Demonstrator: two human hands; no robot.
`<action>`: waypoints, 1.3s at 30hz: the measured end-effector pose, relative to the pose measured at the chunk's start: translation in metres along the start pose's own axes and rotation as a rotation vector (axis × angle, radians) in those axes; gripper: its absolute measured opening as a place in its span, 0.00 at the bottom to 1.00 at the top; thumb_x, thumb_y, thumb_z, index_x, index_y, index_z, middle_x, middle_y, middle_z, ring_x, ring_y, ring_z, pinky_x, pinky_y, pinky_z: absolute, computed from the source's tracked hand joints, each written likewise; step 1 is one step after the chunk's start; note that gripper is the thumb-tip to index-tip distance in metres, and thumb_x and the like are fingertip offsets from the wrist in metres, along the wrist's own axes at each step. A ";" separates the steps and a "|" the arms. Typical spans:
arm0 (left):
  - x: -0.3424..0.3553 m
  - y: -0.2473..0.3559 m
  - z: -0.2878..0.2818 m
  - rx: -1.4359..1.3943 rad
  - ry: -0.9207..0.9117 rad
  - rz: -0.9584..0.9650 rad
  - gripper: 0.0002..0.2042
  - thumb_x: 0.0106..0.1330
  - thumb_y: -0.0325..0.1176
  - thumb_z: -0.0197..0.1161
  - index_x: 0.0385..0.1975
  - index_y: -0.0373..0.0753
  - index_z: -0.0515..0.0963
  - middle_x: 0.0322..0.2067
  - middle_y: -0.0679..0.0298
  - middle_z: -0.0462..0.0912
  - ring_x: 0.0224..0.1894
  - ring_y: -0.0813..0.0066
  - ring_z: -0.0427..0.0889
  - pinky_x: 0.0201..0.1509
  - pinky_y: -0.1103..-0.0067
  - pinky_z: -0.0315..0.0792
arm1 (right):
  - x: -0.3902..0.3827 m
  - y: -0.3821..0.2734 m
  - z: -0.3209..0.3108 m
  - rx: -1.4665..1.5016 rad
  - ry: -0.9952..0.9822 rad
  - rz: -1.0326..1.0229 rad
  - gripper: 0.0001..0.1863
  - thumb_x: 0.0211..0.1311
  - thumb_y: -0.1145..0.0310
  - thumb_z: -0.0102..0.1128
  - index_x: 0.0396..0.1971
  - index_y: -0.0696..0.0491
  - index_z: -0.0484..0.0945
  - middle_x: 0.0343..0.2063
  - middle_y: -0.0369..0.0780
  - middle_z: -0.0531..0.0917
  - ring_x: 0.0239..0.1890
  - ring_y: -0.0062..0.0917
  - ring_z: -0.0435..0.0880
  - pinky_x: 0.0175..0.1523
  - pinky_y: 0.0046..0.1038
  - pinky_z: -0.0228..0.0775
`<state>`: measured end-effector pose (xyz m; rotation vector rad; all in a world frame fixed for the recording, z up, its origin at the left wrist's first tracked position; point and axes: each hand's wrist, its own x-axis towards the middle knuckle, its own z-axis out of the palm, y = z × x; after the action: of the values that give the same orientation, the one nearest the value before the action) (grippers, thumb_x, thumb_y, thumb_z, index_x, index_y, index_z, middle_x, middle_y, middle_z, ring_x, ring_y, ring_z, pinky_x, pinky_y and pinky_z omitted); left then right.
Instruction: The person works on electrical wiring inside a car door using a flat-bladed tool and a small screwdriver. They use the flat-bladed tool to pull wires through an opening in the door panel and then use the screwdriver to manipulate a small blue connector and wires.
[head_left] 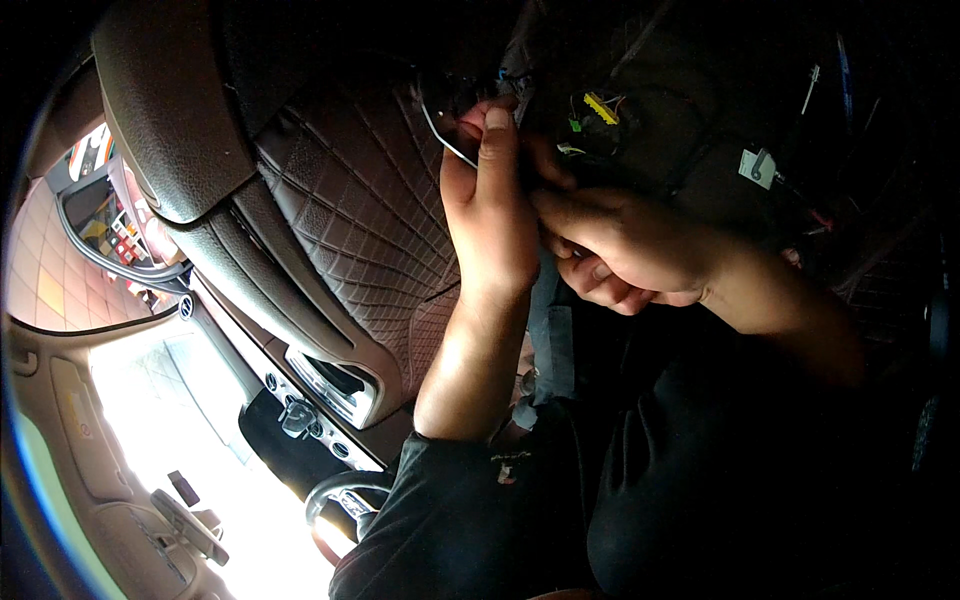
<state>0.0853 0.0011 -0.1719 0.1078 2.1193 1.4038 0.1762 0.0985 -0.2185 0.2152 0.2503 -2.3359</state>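
My left hand (pixel 490 205) is raised at the dark edge beside the quilted seat back, its thumb pressed against curled fingers. A thin pale wire-like strand (pixel 436 132) runs along its index-finger side; what sits in its grip is lost in shadow. My right hand (pixel 625 245) is close by on the right, with its fingers curled inward and its fingertips near the left palm. Whatever it pinches is hidden. Just beyond the hands lie a yellow connector (pixel 601 108) on thin wires and a small green connector (pixel 575 126).
A brown quilted leather seat (pixel 350 190) fills the left side. Past it are the dashboard, a steering wheel (pixel 345 505) and a rear-view mirror (pixel 190 525). On the dark carpet to the right lie a white tag-like piece (pixel 757 168) and loose wires. Much of the right side is in shadow.
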 end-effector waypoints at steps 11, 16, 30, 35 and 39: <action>-0.011 0.008 -0.013 0.090 -0.010 -0.056 0.10 0.72 0.31 0.44 0.47 0.35 0.67 0.22 0.64 0.74 0.24 0.78 0.74 0.32 0.82 0.71 | 0.015 0.004 0.010 0.056 -0.065 0.007 0.25 0.71 0.45 0.33 0.17 0.45 0.62 0.08 0.27 0.57 0.06 0.11 0.52 0.10 0.15 0.45; 0.011 0.031 -0.022 0.411 -0.148 -0.040 0.09 0.70 0.31 0.47 0.42 0.35 0.72 0.21 0.64 0.77 0.23 0.80 0.76 0.29 0.83 0.70 | 0.032 0.018 0.028 0.265 -0.143 -0.229 0.24 0.69 0.42 0.31 0.23 0.44 0.63 0.07 0.25 0.55 0.06 0.11 0.49 0.10 0.16 0.43; -0.014 0.003 -0.015 0.218 -0.076 -0.073 0.09 0.71 0.30 0.46 0.45 0.34 0.68 0.23 0.63 0.77 0.23 0.79 0.77 0.29 0.84 0.71 | 0.020 0.036 0.020 0.092 0.024 -0.085 0.32 0.65 0.33 0.31 0.10 0.42 0.55 0.06 0.25 0.54 0.07 0.10 0.49 0.12 0.15 0.41; -0.012 0.001 -0.021 0.206 -0.023 -0.083 0.09 0.71 0.32 0.47 0.44 0.36 0.71 0.21 0.66 0.76 0.23 0.79 0.75 0.29 0.84 0.69 | 0.023 0.025 0.022 0.079 0.065 -0.040 0.31 0.66 0.35 0.31 0.11 0.42 0.55 0.06 0.25 0.54 0.06 0.10 0.48 0.12 0.15 0.40; -0.006 0.000 -0.022 0.228 -0.045 -0.054 0.09 0.71 0.31 0.46 0.44 0.35 0.68 0.20 0.64 0.76 0.23 0.79 0.76 0.29 0.84 0.70 | 0.025 0.022 0.021 0.079 0.064 -0.074 0.31 0.66 0.36 0.31 0.11 0.43 0.56 0.06 0.25 0.55 0.06 0.10 0.48 0.11 0.15 0.41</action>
<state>0.0791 -0.0191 -0.1638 0.1689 2.2212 1.1151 0.1733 0.0615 -0.2066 0.3252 0.2014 -2.4176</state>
